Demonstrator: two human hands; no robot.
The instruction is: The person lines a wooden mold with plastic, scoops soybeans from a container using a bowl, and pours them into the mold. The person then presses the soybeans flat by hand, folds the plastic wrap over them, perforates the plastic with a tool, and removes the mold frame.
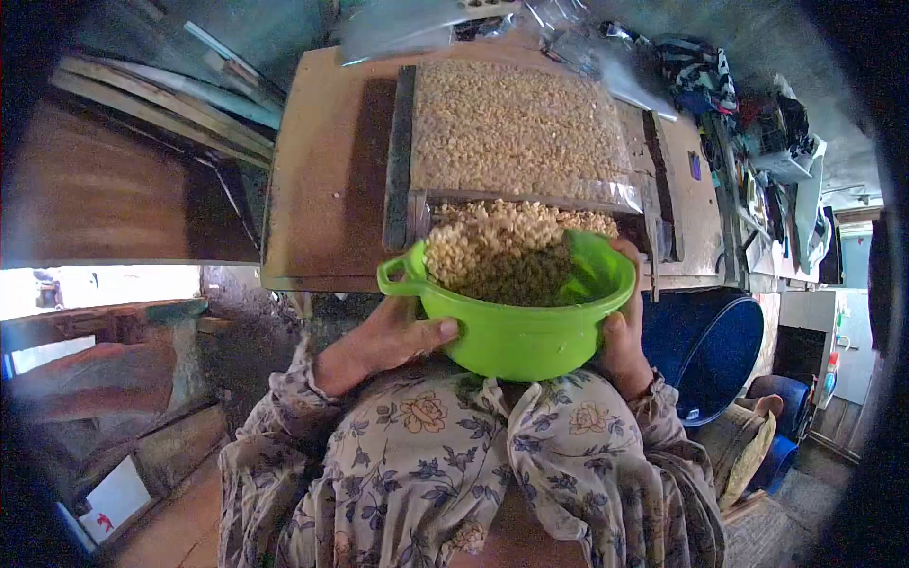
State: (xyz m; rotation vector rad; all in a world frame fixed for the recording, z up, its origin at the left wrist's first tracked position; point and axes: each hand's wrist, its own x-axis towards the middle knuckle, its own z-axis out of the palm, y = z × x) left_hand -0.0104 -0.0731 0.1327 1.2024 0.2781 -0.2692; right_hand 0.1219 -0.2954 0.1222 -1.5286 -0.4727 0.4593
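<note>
So there's a round, bright green plastic bowl [516, 346] right above the lap, at the near edge of a brown wooden bench [322, 189], and both hands are clamped on it. The left hand [398, 333] grips the side by the looped handle, thumb pressed on the outer wall; the right hand [625, 327] has the opposite side, thumb on the wall and fingers up around the rim. Inside there are two kinds of stuff: pale, puffy grains [488, 241] heaped toward the back and left, kinda blurry, and a dark, greenish-brown bed of small bits [521, 277] lower down nearer the front. Can't tell how deep either goes. Just beyond the bowl, on the bench, is a wide rectangular frame with a dark left side [400, 151], filled with a flat layer of pale grains [516, 123], and a shiny clear plastic sheet [620, 194] shows at its near right corner. More loose pale grains sit along the near edge, partly hidden behind the bowl. Off to the right, below the bench, there's a big blue barrel [724, 350] with a tan drum [743, 450] near it; can't see what either one holds. Both sleeves are floral fabric, btw.
</note>
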